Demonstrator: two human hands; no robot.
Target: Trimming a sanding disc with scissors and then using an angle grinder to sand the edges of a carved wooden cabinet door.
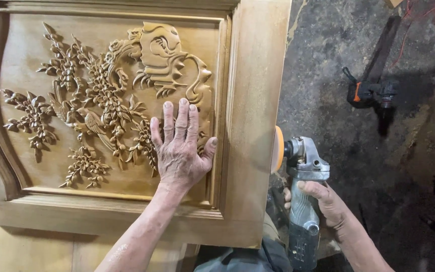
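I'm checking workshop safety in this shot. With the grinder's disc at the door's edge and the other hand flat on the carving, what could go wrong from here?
1. The left hand presses flat on the carved panel, not far from the orange sanding disc; a kick sideways could bring the disc toward the fingers.
2. The right hand alone holds the angle grinder, so control may be weak and the disc could gouge the door frame.
3. No disc guard is visible.
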